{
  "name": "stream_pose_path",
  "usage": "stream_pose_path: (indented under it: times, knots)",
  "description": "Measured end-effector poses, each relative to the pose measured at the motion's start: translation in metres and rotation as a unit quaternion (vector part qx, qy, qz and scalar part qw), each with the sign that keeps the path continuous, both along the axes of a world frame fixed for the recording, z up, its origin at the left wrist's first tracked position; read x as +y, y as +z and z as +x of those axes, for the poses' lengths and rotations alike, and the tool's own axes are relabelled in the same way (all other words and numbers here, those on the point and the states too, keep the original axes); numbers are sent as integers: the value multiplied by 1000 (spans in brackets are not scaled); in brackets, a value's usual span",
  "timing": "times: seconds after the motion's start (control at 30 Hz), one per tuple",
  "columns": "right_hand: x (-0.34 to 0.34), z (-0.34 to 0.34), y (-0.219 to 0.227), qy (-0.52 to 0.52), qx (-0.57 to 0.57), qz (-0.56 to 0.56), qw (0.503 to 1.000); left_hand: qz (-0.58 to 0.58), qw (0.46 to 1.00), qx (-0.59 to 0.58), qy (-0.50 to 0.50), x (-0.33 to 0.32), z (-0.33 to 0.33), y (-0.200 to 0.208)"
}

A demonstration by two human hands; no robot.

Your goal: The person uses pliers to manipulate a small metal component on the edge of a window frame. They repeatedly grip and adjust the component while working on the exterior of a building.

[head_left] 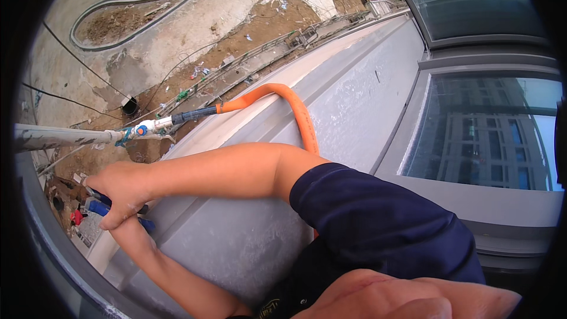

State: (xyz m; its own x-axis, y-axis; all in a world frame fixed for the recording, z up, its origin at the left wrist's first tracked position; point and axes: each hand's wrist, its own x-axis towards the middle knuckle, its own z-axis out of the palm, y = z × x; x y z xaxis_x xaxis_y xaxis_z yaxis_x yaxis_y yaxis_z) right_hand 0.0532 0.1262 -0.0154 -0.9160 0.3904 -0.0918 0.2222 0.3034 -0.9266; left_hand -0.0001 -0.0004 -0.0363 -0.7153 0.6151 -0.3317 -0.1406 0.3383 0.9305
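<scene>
My right arm [224, 168], in a dark navy sleeve, reaches across to the left. Its hand, my right hand [123, 186], is closed round a tool with blue handles [97, 207], whose kind I cannot make out; the fingers cover much of it. From below comes my left forearm [162, 266], its wrist meeting my right hand's thumb. My left hand is hidden behind the right, so its fingers do not show. Above the hands a grey pole [65, 136] ends in a white fitting with a blue-and-orange valve [142, 130], joined to an orange hose [271, 90].
I am high above the ground, beside a grey wall ledge [360, 88] and a window [478, 130] with an opened sash [478, 9]. Below lie concrete, brown soil [289, 15], debris and a curbed dirt bed [118, 23]. Black cables [77, 59] hang at the left.
</scene>
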Motion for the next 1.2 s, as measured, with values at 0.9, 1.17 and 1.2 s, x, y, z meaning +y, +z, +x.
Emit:
stream_pose_path:
  times: [0.9, 1.17, 1.2]
  knots:
    - [3, 5, 4, -8, 4, -10, 1000, -5, 1000, -15, -27, 4, 2, 1]
    - [3, 6, 3, -11, 1, -3, 1000, 22, 999, 15, -27, 1, -2, -18]
    - [3, 5, 3, -11, 2, -3, 1000, 33, 999, 27, -22, 0, -3, -21]
